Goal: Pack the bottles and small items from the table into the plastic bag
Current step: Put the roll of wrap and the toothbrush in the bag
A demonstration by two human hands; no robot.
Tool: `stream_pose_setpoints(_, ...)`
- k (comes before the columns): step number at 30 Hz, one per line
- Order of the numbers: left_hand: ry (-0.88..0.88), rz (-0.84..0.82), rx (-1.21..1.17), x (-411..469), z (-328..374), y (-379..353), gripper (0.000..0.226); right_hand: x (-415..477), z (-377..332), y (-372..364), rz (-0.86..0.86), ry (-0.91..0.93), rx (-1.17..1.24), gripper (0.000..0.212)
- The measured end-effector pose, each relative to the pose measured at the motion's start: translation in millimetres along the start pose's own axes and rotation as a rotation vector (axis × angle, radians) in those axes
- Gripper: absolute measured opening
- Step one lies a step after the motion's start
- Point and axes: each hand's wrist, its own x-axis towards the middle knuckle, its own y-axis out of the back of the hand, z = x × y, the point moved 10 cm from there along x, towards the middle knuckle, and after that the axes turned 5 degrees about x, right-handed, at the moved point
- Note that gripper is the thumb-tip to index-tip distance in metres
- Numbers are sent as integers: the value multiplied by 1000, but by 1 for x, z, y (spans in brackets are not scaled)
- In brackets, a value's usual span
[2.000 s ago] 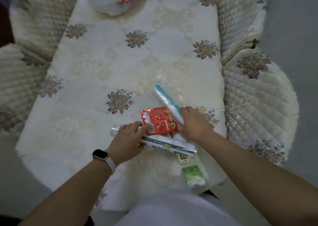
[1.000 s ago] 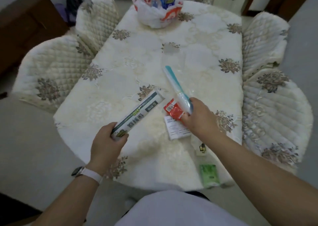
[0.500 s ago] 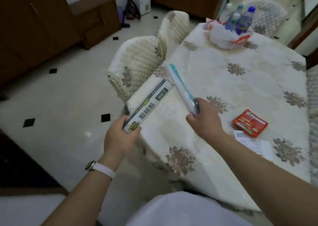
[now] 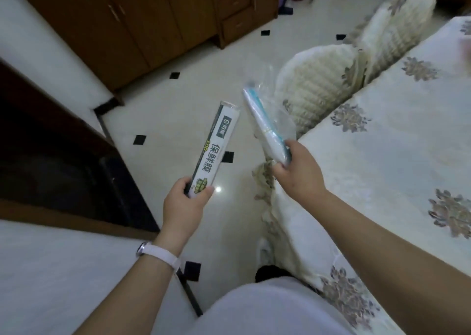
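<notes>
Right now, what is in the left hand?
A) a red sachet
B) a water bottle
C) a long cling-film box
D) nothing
C: the left hand grips the lower end of the long cling-film box, held out over the floor beside the table, while the right hand holds a clear-wrapped teal item.

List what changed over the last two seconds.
The left hand lifted the cling film box off the table; the right hand lifted the teal packet. Both now hang left of the table, over the floor. The red sachet is no longer in view. Grips unchanged.
</notes>
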Motion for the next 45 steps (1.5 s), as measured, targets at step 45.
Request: stream_pose_setpoints(45,16,-315,-306,537,34,120,29,383,-232,-213,135,-135,30,45)
